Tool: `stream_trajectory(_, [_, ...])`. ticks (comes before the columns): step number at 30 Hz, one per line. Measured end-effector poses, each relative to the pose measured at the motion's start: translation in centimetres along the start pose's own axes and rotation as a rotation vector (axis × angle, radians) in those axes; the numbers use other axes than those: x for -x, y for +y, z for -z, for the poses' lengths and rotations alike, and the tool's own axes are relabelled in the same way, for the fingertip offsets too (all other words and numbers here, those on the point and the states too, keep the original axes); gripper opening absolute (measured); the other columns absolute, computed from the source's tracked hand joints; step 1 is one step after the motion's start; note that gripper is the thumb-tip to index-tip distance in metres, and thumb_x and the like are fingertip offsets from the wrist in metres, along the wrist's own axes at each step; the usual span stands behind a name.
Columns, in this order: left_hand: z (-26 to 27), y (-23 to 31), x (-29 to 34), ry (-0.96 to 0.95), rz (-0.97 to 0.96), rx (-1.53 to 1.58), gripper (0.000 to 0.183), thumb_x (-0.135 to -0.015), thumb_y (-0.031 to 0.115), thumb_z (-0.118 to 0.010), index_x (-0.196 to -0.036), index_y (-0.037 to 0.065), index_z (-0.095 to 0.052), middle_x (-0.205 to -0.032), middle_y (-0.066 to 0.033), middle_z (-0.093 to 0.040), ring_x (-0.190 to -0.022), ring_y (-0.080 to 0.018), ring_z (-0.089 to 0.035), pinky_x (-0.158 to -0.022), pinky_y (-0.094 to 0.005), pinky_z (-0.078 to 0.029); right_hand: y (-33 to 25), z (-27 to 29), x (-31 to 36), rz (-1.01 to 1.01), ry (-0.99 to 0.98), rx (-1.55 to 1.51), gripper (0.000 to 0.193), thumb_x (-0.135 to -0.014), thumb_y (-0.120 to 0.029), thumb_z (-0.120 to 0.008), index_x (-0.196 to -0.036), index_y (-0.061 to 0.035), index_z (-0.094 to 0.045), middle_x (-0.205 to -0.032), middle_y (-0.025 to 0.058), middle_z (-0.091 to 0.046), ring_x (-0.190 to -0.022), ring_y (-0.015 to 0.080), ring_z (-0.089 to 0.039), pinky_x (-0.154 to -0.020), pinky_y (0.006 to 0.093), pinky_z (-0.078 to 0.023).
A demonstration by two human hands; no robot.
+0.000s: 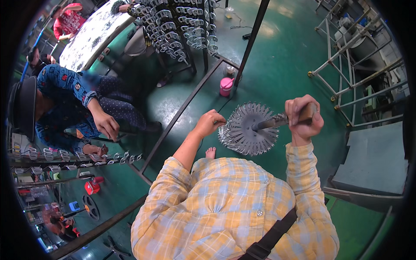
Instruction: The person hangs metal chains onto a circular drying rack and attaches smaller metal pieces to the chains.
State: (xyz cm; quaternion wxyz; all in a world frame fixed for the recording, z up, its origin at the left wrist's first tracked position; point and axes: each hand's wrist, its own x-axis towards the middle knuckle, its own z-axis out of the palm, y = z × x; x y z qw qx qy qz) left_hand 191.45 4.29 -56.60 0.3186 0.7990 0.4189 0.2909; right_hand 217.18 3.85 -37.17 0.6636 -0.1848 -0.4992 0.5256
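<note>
My right hand (304, 117) is wrapped round the brown block-like top of an upright post (265, 124). Below it, the post joins a round grey rack (248, 135) with slots fanning out to its rim. Small shiny metal pieces (225, 138) hang close together along the rim, thickest on the left and near side. At the rack's left edge my left hand (209, 124) has its fingers pinched together by these pieces. Whatever lies between those fingertips is too small to make out.
Dark metal frames (190, 93) run along my left, with metal clips (167, 26) hanging behind. A co-worker in a blue patterned shirt (65, 86) sits left beside a rail of clips (69, 164). A pink bucket (226, 86) stands ahead. Wheeled racks (329, 65) stand right.
</note>
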Motion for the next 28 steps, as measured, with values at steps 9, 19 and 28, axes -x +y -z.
stream_trajectory(9, [-1.0,-0.4,0.2,-0.044,0.02,-0.017,0.012,-0.066,0.009,-0.069,-0.077,0.009,-0.066,-0.074,-0.0026,-0.064,-0.074,-0.0214,-0.055,-0.066,-0.032,-0.046,0.1,-0.4,0.0,-0.011,-0.025,-0.023,0.045,-0.071,-0.04,-0.052,-0.065,0.0044,-0.047,-0.043,0.006,-0.041,-0.034,0.0106,-0.035,-0.036,0.0225,-0.026])
stream_trajectory(19, [-2.2,-1.2,0.8,-0.075,0.087,0.061,0.013,-0.066,0.015,-0.07,-0.078,0.012,-0.067,-0.074,-0.0038,-0.063,-0.074,-0.0231,-0.056,-0.067,-0.0338,-0.045,0.2,-0.5,0.6,0.002,-0.011,-0.022,0.044,-0.072,-0.04,-0.051,-0.065,0.0038,-0.047,-0.042,0.0049,-0.041,-0.034,0.0102,-0.034,-0.035,0.0223,-0.026])
stream_trajectory(28, [-1.9,-1.2,0.4,-0.164,0.135,0.085,0.015,-0.066,0.012,-0.071,-0.08,0.01,-0.068,-0.078,-0.0077,-0.064,-0.075,-0.0225,-0.059,-0.068,-0.0319,-0.047,0.3,-0.4,0.9,0.009,-0.004,-0.031,0.048,-0.073,-0.043,-0.055,-0.065,0.0038,-0.048,-0.043,0.0053,-0.043,-0.033,0.0106,-0.037,-0.035,0.0226,-0.026])
